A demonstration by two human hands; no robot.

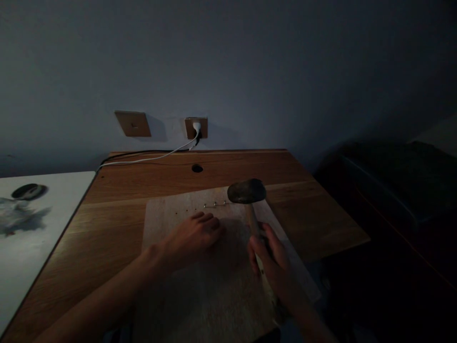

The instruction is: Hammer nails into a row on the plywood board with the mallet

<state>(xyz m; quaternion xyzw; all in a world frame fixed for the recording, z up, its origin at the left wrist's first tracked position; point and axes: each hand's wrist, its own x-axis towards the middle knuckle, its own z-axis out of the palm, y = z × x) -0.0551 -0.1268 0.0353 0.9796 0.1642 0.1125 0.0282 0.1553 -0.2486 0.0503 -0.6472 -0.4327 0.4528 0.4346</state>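
My right hand (268, 252) is wrapped around the wooden handle of a hammer (247, 191). Its dark, thick head is over the upper right part of a pale board (189, 295). Near the board's far edge, several small nails (214, 204) stand in a row, with small dark holes (186, 210) to their left. Just in front of that row, my left hand (202, 231) rests low on the board with its fingers curled under. Whatever those fingers may hold is hidden.
The board lies on a wooden table (117, 183) against the wall. A round cable hole (197, 168) lies behind it. White and black cables (150, 158) run from a wall socket (202, 129). At left is a white surface (67, 200) with a dark round object (29, 191).
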